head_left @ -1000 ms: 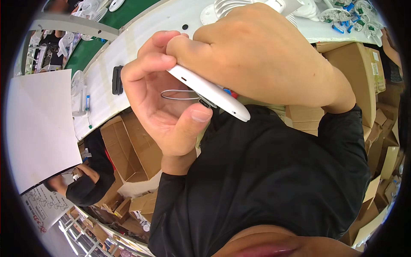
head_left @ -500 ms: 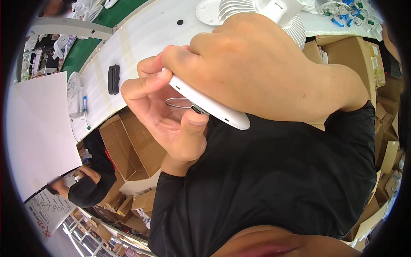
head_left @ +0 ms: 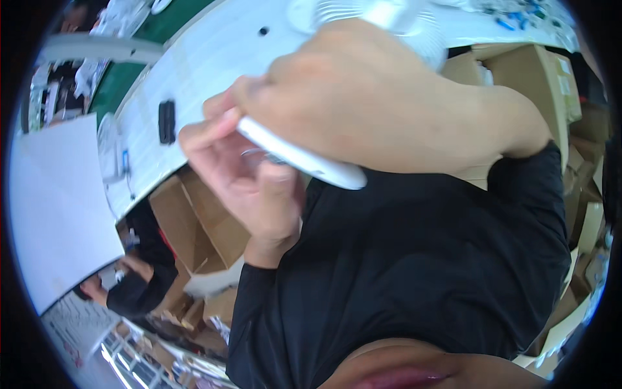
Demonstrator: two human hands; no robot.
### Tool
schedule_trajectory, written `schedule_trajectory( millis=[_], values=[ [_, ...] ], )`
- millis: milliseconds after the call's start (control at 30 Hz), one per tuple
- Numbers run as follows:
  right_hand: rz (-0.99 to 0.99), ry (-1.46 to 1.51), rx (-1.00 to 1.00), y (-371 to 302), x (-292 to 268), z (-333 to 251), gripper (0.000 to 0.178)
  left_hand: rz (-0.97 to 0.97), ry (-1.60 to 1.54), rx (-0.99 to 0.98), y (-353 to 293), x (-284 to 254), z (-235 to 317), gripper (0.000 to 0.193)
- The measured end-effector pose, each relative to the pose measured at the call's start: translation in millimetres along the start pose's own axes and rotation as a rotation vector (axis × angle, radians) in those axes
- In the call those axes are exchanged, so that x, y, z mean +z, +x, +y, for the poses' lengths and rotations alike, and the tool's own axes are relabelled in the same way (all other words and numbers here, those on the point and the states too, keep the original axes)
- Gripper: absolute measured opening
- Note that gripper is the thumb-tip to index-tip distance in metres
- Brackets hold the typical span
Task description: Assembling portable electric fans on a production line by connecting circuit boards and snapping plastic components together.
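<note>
My left hand (head_left: 240, 178) and my right hand (head_left: 343, 91) are together over the near side of the workbench, both closed on one white plastic cover (head_left: 304, 155). It is thin with rounded edges, seen nearly edge-on and tilted down to the right. The left fingers grip its upper left end, with the left thumb beneath its edge. A small dark metal port (head_left: 273, 157) sits by that thumb, and a thin wire loop (head_left: 249, 153) curves beside it in the left palm. My right hand lies over the cover's far face, hiding most of it and my right fingertips. Motion blurs the picture.
A white fan (head_left: 382, 19) lies on the white workbench (head_left: 214, 52) beyond my hands. A black oblong piece (head_left: 167, 122) and a small fan (head_left: 111, 149) are on the left. Cardboard boxes (head_left: 194, 220) stand below the edge. Another person (head_left: 142, 285) works at lower left.
Both hands and the white cover appear slightly further left and up, still held together. The view has shifted and blurred. The other person's hands at lower left have moved.
</note>
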State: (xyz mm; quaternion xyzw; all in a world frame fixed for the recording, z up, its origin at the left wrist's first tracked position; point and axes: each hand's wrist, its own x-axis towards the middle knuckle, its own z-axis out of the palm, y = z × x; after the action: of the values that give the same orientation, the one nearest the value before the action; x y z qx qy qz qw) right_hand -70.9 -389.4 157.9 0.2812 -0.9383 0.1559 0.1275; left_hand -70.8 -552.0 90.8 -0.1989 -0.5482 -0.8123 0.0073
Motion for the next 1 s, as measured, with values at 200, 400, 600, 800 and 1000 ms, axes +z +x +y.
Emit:
schedule_trajectory(
  millis=[200,400,600,800,1000],
  values=[
    [0.083,0.064,-0.201,45,25,24,0.011,0.095,0.128,-0.057,21,-35,21,0.054],
    [0.129,0.444,-0.214,72,55,73,0.018,0.112,0.248,-0.198,31,-54,18,0.054],
    [-0.036,0.841,-0.142,78,114,84,0.024,0.237,0.313,-0.144,16,-45,5,0.043],
    [-0.026,0.91,-0.17,89,117,83,0.024,0.287,0.414,-0.085,22,-44,4,0.04],
    [0.013,0.783,-0.177,99,105,94,0.047,0.013,0.584,0.035,50,-75,13,0.025]
  ],
)
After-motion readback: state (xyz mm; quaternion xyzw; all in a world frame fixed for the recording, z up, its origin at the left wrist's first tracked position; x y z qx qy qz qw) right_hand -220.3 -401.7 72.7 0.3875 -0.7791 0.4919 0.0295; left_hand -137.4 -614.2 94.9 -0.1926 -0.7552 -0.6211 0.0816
